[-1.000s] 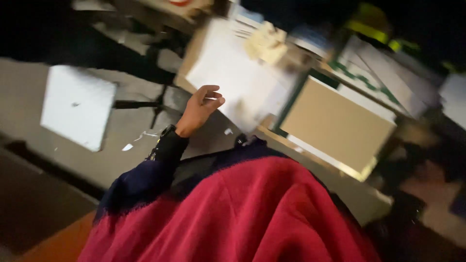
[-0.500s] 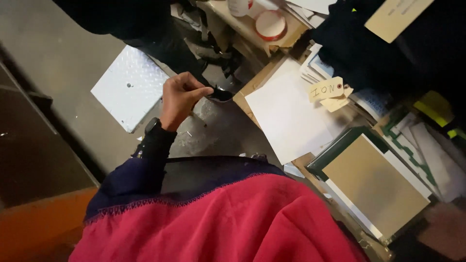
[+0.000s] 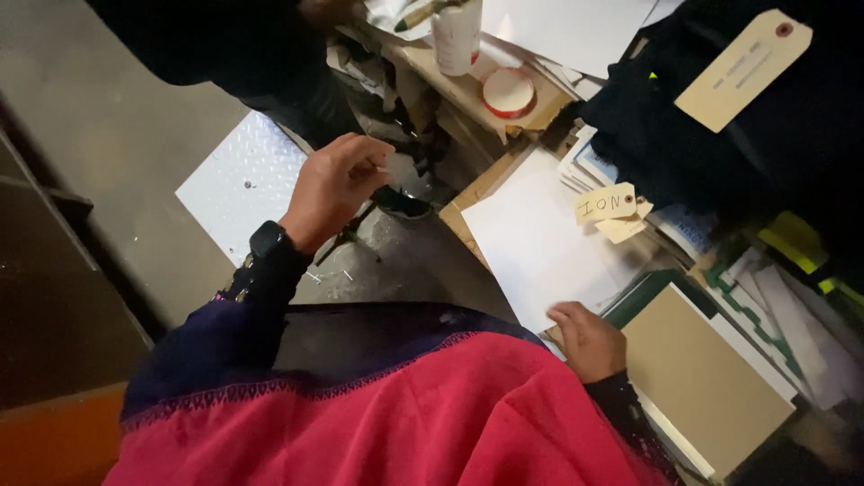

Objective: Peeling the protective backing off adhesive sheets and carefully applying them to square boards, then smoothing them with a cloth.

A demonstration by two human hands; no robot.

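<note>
My left hand, with a black watch on its wrist, hovers over the grey floor, fingers pinched together; I cannot make out anything between them. Down at the right, my right hand curls over the near corner of a large white sheet that lies on a stack of boards. A small cream tag with handwriting rests on the sheet's far side. My red garment fills the bottom of the view.
A white embossed plate lies on the floor left of my left hand. A brown board sits right of my right hand. Beyond are a white bottle, a red-rimmed round lid, dark cloth with a tan tag, and a person in dark clothes.
The view has swung and moved closer. My left hand drew its fingers into a pinch above the floor, and my right hand has come into view on the white sheet's corner.
</note>
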